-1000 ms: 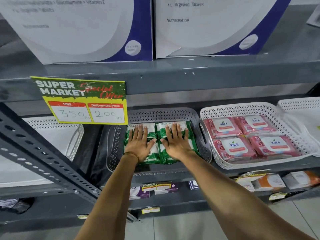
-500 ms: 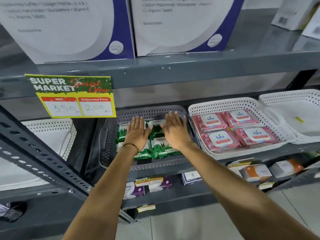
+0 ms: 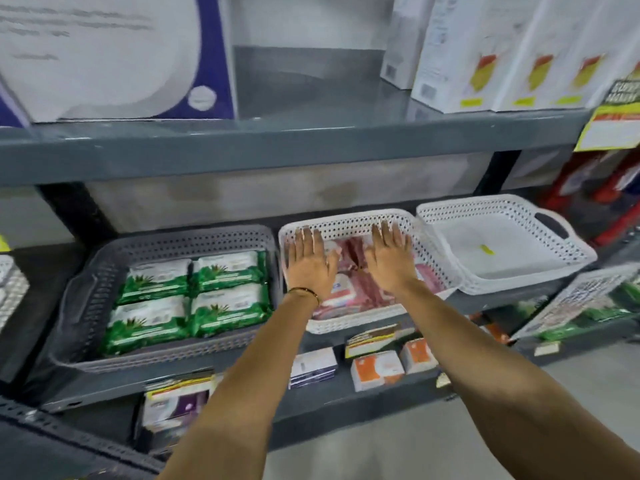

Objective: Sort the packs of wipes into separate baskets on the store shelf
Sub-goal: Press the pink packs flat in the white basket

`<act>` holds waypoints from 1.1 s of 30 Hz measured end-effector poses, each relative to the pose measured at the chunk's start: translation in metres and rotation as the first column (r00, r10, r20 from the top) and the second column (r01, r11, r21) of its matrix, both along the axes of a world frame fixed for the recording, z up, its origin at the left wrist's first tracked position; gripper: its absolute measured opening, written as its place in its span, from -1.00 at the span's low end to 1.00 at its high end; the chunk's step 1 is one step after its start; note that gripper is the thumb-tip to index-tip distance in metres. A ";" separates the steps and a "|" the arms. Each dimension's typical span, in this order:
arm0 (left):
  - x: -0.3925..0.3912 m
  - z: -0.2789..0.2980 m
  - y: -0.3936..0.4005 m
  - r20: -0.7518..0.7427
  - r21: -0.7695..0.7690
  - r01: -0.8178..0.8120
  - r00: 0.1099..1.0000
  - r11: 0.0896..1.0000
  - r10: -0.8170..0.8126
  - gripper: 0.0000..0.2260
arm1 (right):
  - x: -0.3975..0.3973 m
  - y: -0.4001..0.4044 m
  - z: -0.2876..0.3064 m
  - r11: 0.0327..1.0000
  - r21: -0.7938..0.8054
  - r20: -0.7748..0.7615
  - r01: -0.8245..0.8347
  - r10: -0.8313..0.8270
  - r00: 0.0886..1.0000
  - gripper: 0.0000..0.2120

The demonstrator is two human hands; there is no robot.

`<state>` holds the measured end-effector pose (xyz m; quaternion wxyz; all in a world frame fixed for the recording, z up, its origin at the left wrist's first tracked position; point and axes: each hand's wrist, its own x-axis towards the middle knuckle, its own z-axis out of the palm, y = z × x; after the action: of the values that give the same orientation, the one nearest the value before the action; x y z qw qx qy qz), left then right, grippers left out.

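Note:
Several green packs of wipes [image 3: 194, 292] lie flat in a grey basket [image 3: 173, 239] on the middle shelf. To its right a white basket [image 3: 346, 225] holds pink packs of wipes [image 3: 360, 289]. My left hand [image 3: 310, 265] and my right hand [image 3: 389, 261] are spread flat, palms down, over the pink packs, fingers apart, holding nothing. Whether they touch the packs I cannot tell. My hands hide most of the pink packs.
An empty white basket [image 3: 502, 244] stands at the right. White boxes [image 3: 485, 53] sit on the upper shelf [image 3: 277, 147]. Small boxes [image 3: 377, 368] lie on the lower shelf. Another basket with green packs [image 3: 595, 299] is at the far right.
Both hands left the green packs in the grey basket and moved right, over the pink packs in the white basket. The view swung right too.

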<state>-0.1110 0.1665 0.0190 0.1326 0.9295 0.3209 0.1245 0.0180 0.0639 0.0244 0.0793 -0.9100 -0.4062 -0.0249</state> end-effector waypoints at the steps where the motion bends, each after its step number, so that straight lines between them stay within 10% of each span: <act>1: 0.009 -0.006 -0.005 -0.037 -0.009 -0.009 0.999 1.000 0.009 -0.44 | 0.014 -0.005 -0.006 0.998 -0.055 -0.033 0.008 -0.010 0.999 -0.46; 8: 0.038 -0.033 -0.015 -0.286 -0.006 -0.085 0.955 0.996 0.080 -0.41 | 0.050 -0.014 -0.039 0.967 -0.239 -0.136 -0.084 0.052 0.989 -0.37; 33: 0.052 -0.052 0.004 -0.319 -0.014 -0.007 0.948 1.000 0.002 -0.46 | 0.066 0.009 -0.055 0.948 -0.208 -0.127 -0.241 0.218 0.968 -0.43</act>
<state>-0.0595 0.1705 -0.0327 0.0858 0.9357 0.3410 -0.0295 0.0835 0.0730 -0.0308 0.0004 -0.8598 -0.5049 0.0767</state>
